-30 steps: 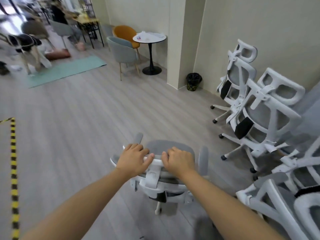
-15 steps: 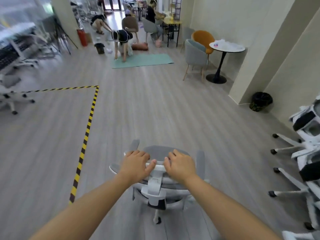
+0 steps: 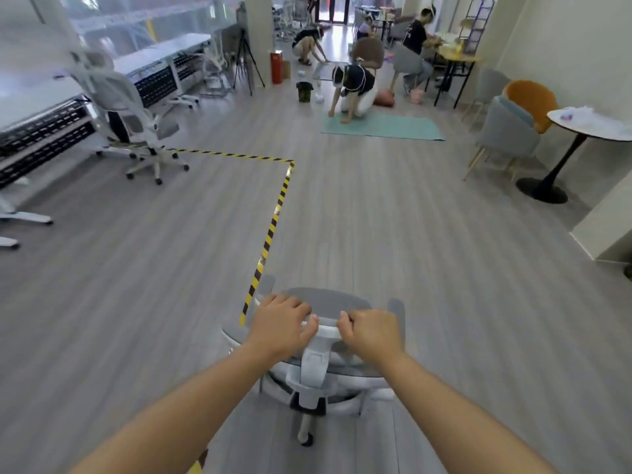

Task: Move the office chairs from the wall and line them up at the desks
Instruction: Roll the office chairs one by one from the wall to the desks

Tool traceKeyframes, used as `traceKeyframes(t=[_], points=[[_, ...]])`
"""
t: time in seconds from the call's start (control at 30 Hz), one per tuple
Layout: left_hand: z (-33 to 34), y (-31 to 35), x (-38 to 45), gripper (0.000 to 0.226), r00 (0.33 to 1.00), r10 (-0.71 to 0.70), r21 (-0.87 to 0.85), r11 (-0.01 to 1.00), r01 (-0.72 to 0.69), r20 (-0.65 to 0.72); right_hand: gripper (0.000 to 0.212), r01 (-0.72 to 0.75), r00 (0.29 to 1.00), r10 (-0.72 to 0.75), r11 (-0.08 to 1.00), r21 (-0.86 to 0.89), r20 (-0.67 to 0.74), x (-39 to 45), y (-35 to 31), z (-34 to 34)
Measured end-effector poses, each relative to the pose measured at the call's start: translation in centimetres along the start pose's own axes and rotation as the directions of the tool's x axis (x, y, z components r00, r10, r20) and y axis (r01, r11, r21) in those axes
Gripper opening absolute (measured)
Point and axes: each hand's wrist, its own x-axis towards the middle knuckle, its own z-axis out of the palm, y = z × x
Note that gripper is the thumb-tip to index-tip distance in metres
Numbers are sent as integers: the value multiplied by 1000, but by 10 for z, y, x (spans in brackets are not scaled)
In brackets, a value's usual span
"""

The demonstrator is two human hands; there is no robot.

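Fingers of the left hand (image 3: 278, 325) and the right hand (image 3: 371, 331) are curling over the white top rail of the office chair (image 3: 321, 340), clamped on it. It is showing a grey mesh back, grey armrests, a white frame and a caster, standing on the wooden floor (image 3: 427, 254) just beside the yellow-black tape (image 3: 273, 220). No readable writing is showing.

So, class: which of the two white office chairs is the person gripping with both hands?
The near chair: left hand and right hand curl over its top. The other chair stands untouched by the desks.
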Motion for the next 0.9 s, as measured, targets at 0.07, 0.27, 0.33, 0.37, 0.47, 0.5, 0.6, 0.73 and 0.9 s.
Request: traceKeyframes(t=[0.07, 0.27, 0.33, 0.37, 0.47, 0.5, 0.6, 0.73, 0.9], points=[[-5, -44, -8, 39, 999, -27, 9, 1000, 27, -28, 52, 27, 1000, -27, 999, 18, 11, 24, -38, 11], [-22, -160, -18, 39, 989, -124, 51, 990, 128, -77, 58, 126, 990, -127, 992, 10, 58, 100, -139, 46], [-25, -199, -17, 40, 982, -161, 62, 984, 168, -102, 57, 171, 984, -172, 985, 29, 43, 129, -172, 55], [-26, -219, -16, 40, 977, -179, 67, 980, 188, -119, 56, 191, 980, -193, 981, 41, 41, 144, -188, 59], [-29, -279, -5, 38, 962, -230, 81, 967, 243, -145, 57, 234, 971, -236, 971, 48, 43, 194, -233, 75], [-29, -299, 0, 38, 958, -245, 82, 962, 259, -147, 58, 249, 968, -250, 968, 47, 35, 212, -248, 80], [-29, -362, 17, 37, 943, -292, 91, 947, 308, -159, 58, 290, 956, -291, 956, 36, 20, 264, -293, 96], [-35, -441, 34, 36, 932, -332, 118, 930, 349, -143, 55, 364, 930, -366, 929, 70, 35, 333, -352, 119], [-40, -537, 56, 37, 906, -408, 125, 899, 420, -114, 53, 444, 895, -447, 892, 85, 13, 422, -421, 159]])
